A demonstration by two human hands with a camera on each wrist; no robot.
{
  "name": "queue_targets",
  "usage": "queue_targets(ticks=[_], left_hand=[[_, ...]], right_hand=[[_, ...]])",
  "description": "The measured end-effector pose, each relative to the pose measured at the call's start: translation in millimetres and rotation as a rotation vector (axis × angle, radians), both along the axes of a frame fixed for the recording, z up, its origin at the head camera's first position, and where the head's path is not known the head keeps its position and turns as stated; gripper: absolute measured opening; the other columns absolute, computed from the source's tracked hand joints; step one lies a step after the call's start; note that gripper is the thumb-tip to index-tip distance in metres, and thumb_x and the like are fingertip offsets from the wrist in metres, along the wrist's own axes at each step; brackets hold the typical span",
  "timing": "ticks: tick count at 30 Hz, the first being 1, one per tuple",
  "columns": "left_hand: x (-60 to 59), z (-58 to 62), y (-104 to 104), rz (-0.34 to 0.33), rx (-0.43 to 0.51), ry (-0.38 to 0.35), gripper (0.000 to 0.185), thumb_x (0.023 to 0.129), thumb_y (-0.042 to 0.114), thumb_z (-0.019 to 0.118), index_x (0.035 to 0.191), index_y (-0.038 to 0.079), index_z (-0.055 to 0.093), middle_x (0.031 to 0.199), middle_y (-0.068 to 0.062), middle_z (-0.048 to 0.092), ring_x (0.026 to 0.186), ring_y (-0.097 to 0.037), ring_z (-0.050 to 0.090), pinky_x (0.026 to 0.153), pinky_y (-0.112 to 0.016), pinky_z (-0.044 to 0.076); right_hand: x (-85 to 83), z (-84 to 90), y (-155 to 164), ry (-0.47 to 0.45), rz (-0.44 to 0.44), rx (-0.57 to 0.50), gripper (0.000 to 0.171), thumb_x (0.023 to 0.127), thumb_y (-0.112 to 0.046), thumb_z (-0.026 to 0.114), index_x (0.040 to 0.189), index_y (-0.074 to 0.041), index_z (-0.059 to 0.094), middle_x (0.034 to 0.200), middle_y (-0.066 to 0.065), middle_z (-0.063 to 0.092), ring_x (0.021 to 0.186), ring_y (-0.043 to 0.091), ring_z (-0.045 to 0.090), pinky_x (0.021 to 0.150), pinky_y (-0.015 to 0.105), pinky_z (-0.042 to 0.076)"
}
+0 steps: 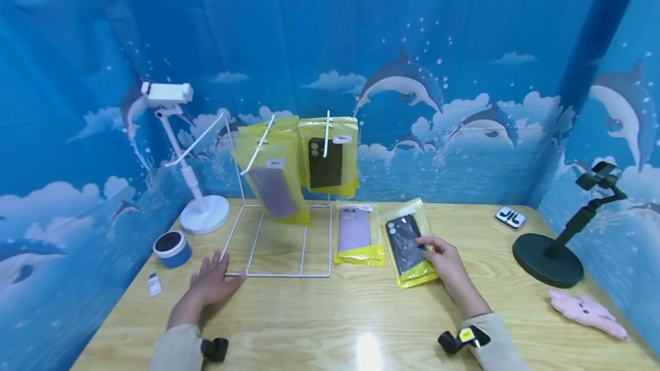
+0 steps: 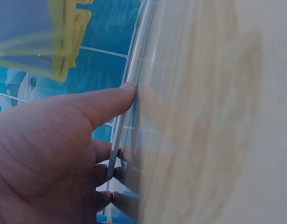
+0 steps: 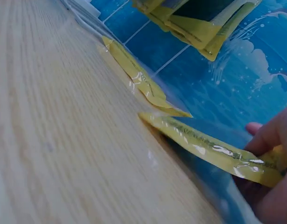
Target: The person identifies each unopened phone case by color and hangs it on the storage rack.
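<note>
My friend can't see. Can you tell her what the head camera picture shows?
A person's right hand holds a bagged black phone case on a wooden table, while the left hand rests flat at the white wire rack. More yellow-bagged cases hang on the rack against a blue dolphin backdrop.

**Yellow Packets on Pale Wood, Blue All Around**

The backdrop (image 1: 464, 44) is deep blue, printed with grey-white dolphins, clouds and bubbles. The table (image 1: 330, 319) shows light yellowish wood grain. The wire rack (image 1: 281, 245) is white. Its hanging packets (image 1: 330, 156) are yellow, as is the packet (image 1: 407, 242) holding a black case, and another (image 1: 356, 233) a lilac one.
</note>
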State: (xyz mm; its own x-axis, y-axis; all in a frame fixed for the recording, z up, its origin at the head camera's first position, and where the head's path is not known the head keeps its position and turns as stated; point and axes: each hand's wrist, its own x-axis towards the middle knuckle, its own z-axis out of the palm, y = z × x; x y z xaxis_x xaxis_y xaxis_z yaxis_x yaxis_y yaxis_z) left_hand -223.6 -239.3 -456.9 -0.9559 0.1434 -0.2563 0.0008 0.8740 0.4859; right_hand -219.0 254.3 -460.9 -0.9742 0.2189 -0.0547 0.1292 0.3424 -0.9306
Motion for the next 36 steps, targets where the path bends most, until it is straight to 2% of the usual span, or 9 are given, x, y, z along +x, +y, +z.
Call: queue_targets(ticks=[3,7,9,13,17,19,25,31,36], left_hand=[[0.7,1.1,0,-0.001,0.000,0.003,0.088,0.094,0.050,0.049,0.144,-0.014,0.014,0.149,-0.036,-0.003,0.134,-0.056,-0.008,0.102,-0.073,-0.002],[0.9,1.5,0,0.000,-0.007,0.003,0.088,0.094,0.051,0.049,0.144,-0.013,0.014,0.150,-0.035,-0.002,0.134,-0.056,-0.007,0.102,-0.073,-0.002],[0.3,1.6,0,0.003,-0.003,0.002,0.088,0.094,0.050,0.049,0.144,-0.013,0.014,0.149,-0.035,-0.002,0.134,-0.056,-0.007,0.102,-0.072,-0.002],[-0.6,2.2,0,0.006,0.008,-0.005,0.088,0.094,0.049,0.049,0.145,-0.013,0.012,0.150,-0.035,-0.004,0.135,-0.055,-0.009,0.102,-0.072,-0.004],[-0.2,2.4,0,0.001,0.001,0.009,0.087,0.094,0.048,0.049,0.144,-0.013,0.014,0.149,-0.036,-0.002,0.134,-0.056,-0.007,0.102,-0.073,-0.002],[0.3,1.7,0,0.000,-0.004,0.017,0.087,0.094,0.049,0.049,0.144,-0.014,0.015,0.149,-0.036,-0.001,0.134,-0.057,-0.006,0.102,-0.073,-0.001],[0.2,-1.0,-1,0.008,-0.004,0.002,0.088,0.094,0.049,0.049,0.145,-0.013,0.014,0.150,-0.035,-0.003,0.134,-0.056,-0.007,0.102,-0.072,-0.002],[-0.2,-1.6,0,0.012,0.007,0.001,0.088,0.093,0.049,0.050,0.145,-0.013,0.014,0.150,-0.035,-0.002,0.134,-0.055,-0.008,0.102,-0.072,-0.003],[0.8,0.4,1,0.011,0.008,0.004,0.088,0.093,0.048,0.050,0.144,-0.013,0.014,0.150,-0.035,-0.002,0.134,-0.056,-0.008,0.102,-0.073,-0.003]], right_hand=[[6.4,11.2,0,0.102,-0.020,-0.081,0.034,0.085,0.004,0.057,0.119,0.001,0.061,0.102,-0.002,0.058,0.086,0.009,0.046,0.077,0.018,0.041],[17.5,37.3,-6,0.357,0.019,-0.296,0.033,0.083,0.012,0.058,0.111,-0.003,0.066,0.081,-0.009,0.059,0.068,0.002,0.049,0.060,0.014,0.048],[25.2,54.4,-10,0.476,0.046,-0.397,0.035,0.082,0.016,0.056,0.108,-0.005,0.068,0.087,-0.007,0.065,0.067,0.001,0.051,0.058,0.013,0.049],[44.4,84.7,-21,0.639,0.073,-0.462,0.039,0.080,0.022,0.054,0.106,-0.003,0.069,0.102,-0.001,0.066,0.062,0.002,0.046,0.053,0.010,0.045],[64.3,103.6,-34,0.736,0.139,-0.443,0.038,0.080,0.025,0.052,0.109,0.004,0.066,0.108,0.004,0.065,0.066,0.005,0.051,0.053,0.013,0.048],[71.4,108.8,-42,0.783,0.194,-0.402,0.038,0.079,0.026,0.053,0.109,0.006,0.065,0.107,0.005,0.066,0.062,0.006,0.048,0.048,0.014,0.043],[77.2,116.3,-71,0.846,0.329,-0.209,0.039,0.078,0.024,0.057,0.111,0.005,0.064,0.104,-0.004,0.066,0.047,0.010,0.021,0.038,0.026,0.021],[67.3,117.8,-93,0.822,0.424,-0.173,0.036,0.079,0.022,0.057,0.111,0.007,0.063,0.109,-0.008,0.065,0.047,0.011,0.020,0.039,0.027,0.024],[56.9,114.8,-101,0.756,0.412,-0.215,0.034,0.084,0.015,0.059,0.113,-0.002,0.066,0.113,-0.003,0.065,0.057,0.008,0.033,0.048,0.023,0.034]])
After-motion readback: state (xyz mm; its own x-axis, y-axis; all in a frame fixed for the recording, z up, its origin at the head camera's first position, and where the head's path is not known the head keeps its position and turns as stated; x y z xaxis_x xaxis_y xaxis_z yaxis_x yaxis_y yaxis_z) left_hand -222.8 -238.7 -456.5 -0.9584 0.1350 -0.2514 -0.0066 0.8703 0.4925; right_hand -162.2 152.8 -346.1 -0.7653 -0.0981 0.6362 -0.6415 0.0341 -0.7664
